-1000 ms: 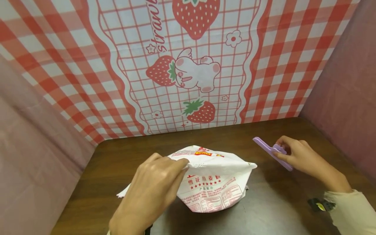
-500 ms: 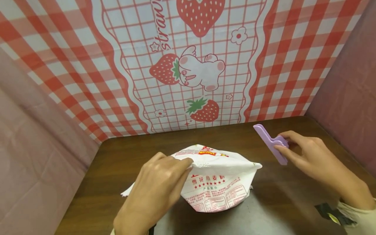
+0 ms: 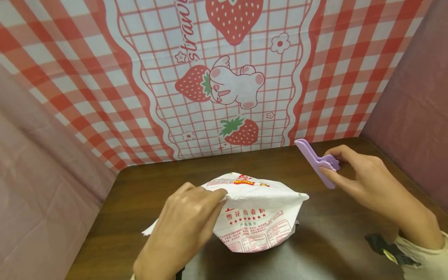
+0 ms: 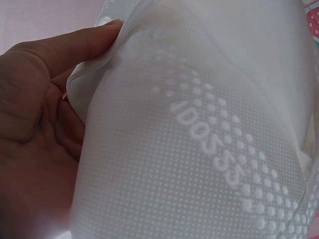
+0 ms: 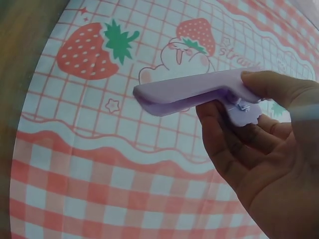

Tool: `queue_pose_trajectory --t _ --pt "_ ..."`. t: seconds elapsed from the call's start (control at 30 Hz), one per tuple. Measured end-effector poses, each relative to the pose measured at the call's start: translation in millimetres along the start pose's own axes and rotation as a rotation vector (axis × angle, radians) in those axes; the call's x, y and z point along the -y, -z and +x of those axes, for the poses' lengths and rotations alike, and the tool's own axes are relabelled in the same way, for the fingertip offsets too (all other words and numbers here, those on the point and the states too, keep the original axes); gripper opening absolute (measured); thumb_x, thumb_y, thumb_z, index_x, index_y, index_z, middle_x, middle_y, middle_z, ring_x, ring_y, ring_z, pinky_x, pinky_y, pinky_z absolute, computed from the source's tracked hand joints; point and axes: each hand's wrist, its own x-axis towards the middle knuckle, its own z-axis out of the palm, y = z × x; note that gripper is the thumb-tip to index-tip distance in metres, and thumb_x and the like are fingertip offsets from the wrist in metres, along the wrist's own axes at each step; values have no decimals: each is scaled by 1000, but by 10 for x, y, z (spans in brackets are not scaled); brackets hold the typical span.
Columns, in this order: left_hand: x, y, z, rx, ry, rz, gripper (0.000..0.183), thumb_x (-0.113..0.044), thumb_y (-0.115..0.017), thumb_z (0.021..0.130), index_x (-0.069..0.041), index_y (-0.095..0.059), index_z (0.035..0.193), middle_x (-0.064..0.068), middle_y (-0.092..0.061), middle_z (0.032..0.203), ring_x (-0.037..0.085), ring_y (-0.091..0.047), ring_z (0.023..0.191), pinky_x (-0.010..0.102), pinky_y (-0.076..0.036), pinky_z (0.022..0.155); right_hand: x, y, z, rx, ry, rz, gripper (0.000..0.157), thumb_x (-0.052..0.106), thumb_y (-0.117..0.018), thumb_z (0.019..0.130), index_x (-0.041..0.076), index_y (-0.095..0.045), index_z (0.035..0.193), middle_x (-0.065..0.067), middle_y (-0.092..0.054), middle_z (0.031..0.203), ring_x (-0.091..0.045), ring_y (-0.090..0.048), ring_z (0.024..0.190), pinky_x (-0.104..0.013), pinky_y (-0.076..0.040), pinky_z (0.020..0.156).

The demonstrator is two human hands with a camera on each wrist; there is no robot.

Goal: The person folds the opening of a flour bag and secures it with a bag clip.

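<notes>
A white flour bag with red Chinese print stands in the middle of the table, its top folded over. My left hand pinches the left part of that fold between thumb and fingers. In the left wrist view the thumb presses on the translucent, dotted bag material. Off to the right and above the table, my right hand holds a purple bag clip by its handles. The right wrist view shows the thumb on one side of the clip and fingers on the other, its long bars close together.
The brown wooden table has a greyish sheet under and in front of the bag. Behind it hangs a red-and-white strawberry cloth. Pink curtains close off both sides.
My right hand has lifted the purple clip a little up and slightly left in the head view, turning it somewhat. The left hand keeps its hold on the bag's fold.
</notes>
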Motion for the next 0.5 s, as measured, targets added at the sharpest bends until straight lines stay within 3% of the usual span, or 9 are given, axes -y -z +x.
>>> queue_pose_trajectory --t 0.33,0.5 --pt "-19 5 13 -5 1 5 5 -14 -57 85 -12 -62 84 -8 -54 61 5 -50 55 22 -38 59 90 74 -29 -74 82 -8 33 8 -75 68 12 -62 98 11 -60 77 5 -43 62 -12 -35 53" --pt "-25 9 7 -6 -1 -4 5 -13 -58 84 -12 -63 85 -7 -56 63 5 -51 56 23 -39 59 231 153 -40 -131 90 7 27 18 -72 73 8 -62 96 10 -59 75 6 -39 61 -13 -33 52"
